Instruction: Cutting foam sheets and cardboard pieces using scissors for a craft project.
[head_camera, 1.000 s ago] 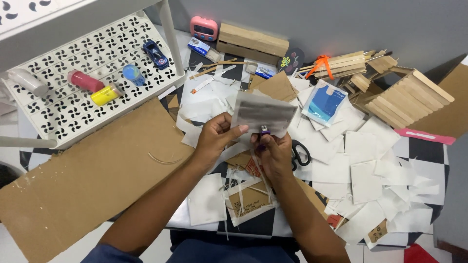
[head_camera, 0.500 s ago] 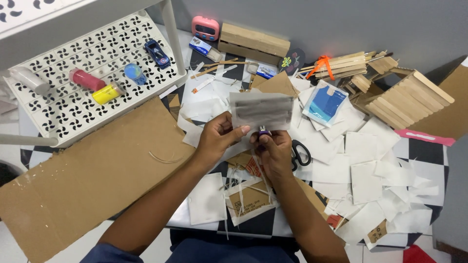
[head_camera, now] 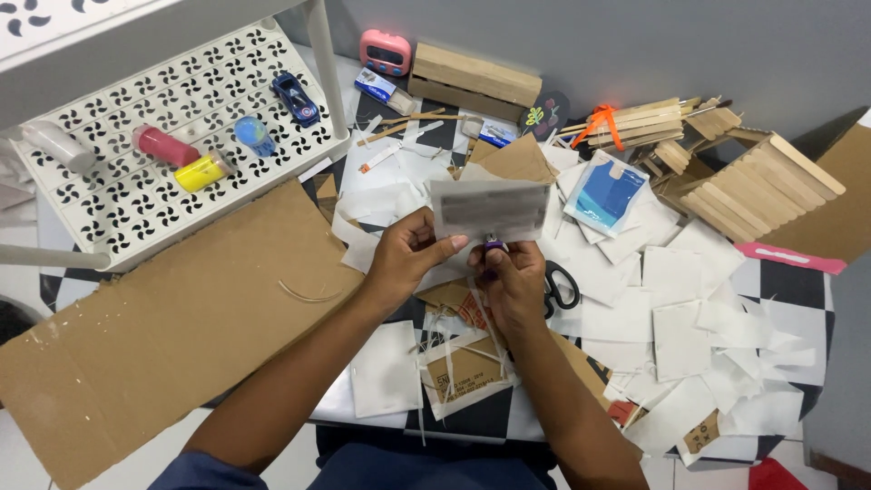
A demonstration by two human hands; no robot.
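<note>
The paper card (head_camera: 490,209) has levelled out since a moment ago. The left hand (head_camera: 408,259) pinches its lower edge; the right hand (head_camera: 513,281) grips a small purple object (head_camera: 493,243) beneath it, above the littered tabletop (head_camera: 789,281), beside black scissors (head_camera: 561,289).

- Grey-striped paper piece (head_camera: 490,209) now sits level and face-on; a second ago it was tilted, right end lower.
- Left hand (head_camera: 408,259) thumb slides to its lower-left corner.
- Right hand (head_camera: 513,281) edges up under its bottom edge.
</note>
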